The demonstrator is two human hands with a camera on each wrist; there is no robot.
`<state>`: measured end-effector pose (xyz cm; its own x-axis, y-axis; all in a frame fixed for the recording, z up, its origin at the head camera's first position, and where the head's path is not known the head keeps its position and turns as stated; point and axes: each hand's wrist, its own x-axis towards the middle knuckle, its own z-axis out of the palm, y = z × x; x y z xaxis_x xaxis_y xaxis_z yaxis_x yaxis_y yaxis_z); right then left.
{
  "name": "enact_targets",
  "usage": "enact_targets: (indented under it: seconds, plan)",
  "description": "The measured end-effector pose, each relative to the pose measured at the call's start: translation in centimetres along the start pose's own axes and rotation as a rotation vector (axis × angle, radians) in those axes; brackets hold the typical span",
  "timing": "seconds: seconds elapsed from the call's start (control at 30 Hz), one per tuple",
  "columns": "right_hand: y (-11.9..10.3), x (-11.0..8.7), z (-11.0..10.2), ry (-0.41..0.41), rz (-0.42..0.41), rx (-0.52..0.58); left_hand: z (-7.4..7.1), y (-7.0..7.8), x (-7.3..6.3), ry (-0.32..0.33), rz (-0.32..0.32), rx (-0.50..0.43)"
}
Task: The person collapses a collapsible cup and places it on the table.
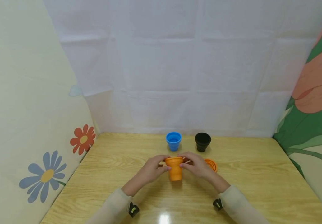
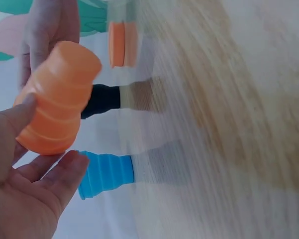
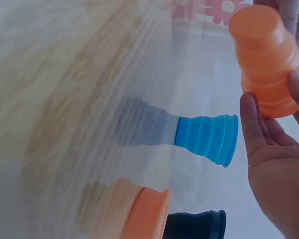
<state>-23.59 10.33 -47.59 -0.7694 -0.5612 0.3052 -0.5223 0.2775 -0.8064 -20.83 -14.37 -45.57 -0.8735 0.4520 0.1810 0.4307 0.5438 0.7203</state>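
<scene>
White cloth (image 1: 161, 62): one, pale, creased in a grid of folds, hung upright behind the desk.

Desk (image 1: 261, 180): one, light wood grain, glossy, with a bright glare spot at the near edge.

Left wall covering (image 1: 24, 62): cream, printed with a blue flower and a red flower, each yellow-centred.

Right wall covering (image 1: 312, 124): printed with large salmon petals and green leaves.

Sleeves: two, off-white, left (image 1: 109, 207) and right (image 1: 242, 203), reaching in from the near edge.

Hands: two, bare. Left hand (image 1: 153, 169) grips the orange cup from its left side, thumb on the wall, fingers at the rim. Right hand (image 1: 198, 166) grips the same cup from the opposite side in like fashion.

Orange cup (image 1: 175, 169): one, ribbed, extended, wide at the rim and narrow at the base; held between both hands above the desk, tilted, base towards the person.

Black cup (image 1: 203, 143): one, ribbed, upright on the desk, mouth up, beyond the right hand.

Blue cup (image 1: 173, 143): one, ribbed, upright, mouth up, left of the black cup and apart from it.

Low orange piece (image 1: 212, 165): one, concentric rings, flat on the desk, partly hidden behind the right hand.

Wrist devices: two, small, black, left (image 1: 133, 210) and right (image 1: 218, 204), at the cuffs.
</scene>
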Motion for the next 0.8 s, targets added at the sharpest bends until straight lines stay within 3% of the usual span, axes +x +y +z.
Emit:
enact_targets:
  seconds: [0.17, 0.43, 0.8]
  plan:
    - [-0.7, -0.7, -0.3, -0.015, 0.046, 0.063, 0.1, 0.5, -0.4, 0.028, 0.025, -0.057]
    - [-1.3, -1.2, -0.5, -0.036, 0.053, 0.161, 0.4, 1.2, -0.7, 0.066, 0.059, -0.104]
    - [-1.3, -1.9, -0.8, -0.055, 0.012, 0.140, 0.9, 1.6, -0.6, 0.051, 0.084, -0.054]
